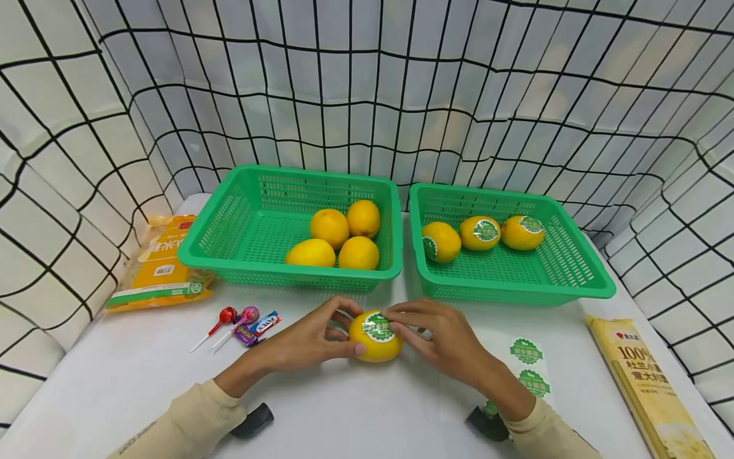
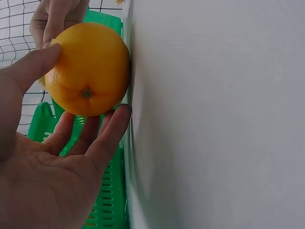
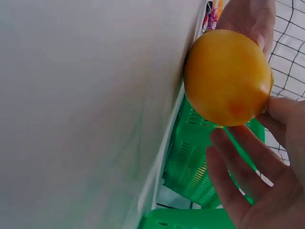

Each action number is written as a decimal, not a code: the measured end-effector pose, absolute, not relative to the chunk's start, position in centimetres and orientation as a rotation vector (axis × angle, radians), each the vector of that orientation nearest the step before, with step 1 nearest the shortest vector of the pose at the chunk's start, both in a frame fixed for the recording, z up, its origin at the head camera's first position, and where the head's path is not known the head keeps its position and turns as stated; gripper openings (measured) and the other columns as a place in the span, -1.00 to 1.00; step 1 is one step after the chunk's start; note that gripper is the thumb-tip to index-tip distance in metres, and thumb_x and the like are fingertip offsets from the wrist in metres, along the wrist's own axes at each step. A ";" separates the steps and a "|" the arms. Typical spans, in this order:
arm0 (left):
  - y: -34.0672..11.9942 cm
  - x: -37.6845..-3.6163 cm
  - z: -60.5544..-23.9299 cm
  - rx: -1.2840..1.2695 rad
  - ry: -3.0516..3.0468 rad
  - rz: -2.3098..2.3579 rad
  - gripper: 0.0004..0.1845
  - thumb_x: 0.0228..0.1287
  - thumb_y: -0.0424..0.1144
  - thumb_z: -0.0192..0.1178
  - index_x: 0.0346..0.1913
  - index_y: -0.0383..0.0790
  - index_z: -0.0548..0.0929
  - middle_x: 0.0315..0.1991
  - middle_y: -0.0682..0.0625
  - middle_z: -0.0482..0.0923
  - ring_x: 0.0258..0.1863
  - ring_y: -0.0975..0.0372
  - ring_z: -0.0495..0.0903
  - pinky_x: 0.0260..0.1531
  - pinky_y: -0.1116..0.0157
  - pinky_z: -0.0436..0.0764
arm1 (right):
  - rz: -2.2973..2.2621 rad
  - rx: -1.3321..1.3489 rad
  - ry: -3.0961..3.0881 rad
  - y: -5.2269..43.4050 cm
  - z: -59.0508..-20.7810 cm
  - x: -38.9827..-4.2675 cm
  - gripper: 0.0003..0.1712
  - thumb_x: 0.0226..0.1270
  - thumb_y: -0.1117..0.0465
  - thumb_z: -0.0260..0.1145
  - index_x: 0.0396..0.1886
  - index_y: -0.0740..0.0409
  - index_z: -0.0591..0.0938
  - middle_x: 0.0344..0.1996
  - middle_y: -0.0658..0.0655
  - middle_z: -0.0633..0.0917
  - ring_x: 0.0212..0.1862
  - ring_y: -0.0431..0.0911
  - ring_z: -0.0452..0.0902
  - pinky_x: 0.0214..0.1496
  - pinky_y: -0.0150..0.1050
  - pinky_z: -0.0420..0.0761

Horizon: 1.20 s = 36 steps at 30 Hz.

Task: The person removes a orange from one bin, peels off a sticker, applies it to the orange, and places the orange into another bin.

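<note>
A lemon [image 1: 375, 336] is being held on the white table [image 1: 344, 408] by both hands.

The fruit is being gripped by the left hand [image 1: 306, 341], thumb on the near side and fingers curled over the far side, while a green sticker [image 1: 377, 327] is being pressed onto its top by the curled fingertips of the right hand [image 1: 441, 341]. It is being kept just in front of the gap between two green baskets: four plain lemons are being held in the left basket [image 1: 229, 236], three stickered ones in the right basket [image 1: 568, 268]. A sticker sheet [image 1: 527, 366] is lying beside the right wrist, lollipops [image 1: 235, 319] near the left hand.
</note>
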<state>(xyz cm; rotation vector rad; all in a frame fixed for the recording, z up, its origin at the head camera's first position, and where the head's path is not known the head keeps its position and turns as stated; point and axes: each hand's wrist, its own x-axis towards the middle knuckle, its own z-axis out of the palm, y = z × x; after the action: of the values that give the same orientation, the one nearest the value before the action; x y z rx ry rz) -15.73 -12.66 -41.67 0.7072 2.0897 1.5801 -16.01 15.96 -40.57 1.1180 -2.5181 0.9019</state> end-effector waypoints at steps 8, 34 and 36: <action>-12.8 -15.9 -41.6 0.676 2.083 1.555 -0.38 0.45 -0.14 0.41 0.38 -0.24 0.33 0.38 -0.18 0.37 0.29 0.01 0.50 0.31 0.12 0.60 | 1.376 1.023 -2.676 16.2 -40.9 -16.3 -0.67 0.51 0.12 0.44 0.21 -0.11 0.79 0.17 -0.04 0.78 0.15 -0.11 0.70 -0.14 -0.26 0.77; -10.9 -15.1 -41.2 0.340 2.204 1.572 -0.50 0.55 0.11 0.24 0.25 -0.17 0.44 0.19 -0.11 0.52 0.19 0.09 0.53 0.04 0.19 0.54 | 1.458 0.953 -2.763 16.0 -40.6 -16.1 -0.63 0.47 0.04 0.47 0.22 -0.15 0.70 0.14 -0.10 0.76 0.05 -0.15 0.73 -0.04 -0.18 0.75; -10.8 -15.1 -41.1 0.334 2.211 1.570 -0.51 0.57 0.11 0.22 0.24 -0.18 0.45 0.18 -0.11 0.52 0.17 0.09 0.54 0.03 0.20 0.54 | 1.456 0.952 -2.755 16.0 -40.6 -16.1 -0.64 0.47 0.05 0.48 0.21 -0.14 0.69 0.12 -0.11 0.75 0.05 -0.16 0.73 -0.03 -0.18 0.74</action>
<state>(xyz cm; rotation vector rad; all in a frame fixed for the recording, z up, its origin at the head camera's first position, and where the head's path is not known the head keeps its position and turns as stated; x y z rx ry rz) -15.08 -10.84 -41.11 0.3345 2.2109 1.5701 -16.05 15.96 -40.62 0.9519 -2.7554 1.4563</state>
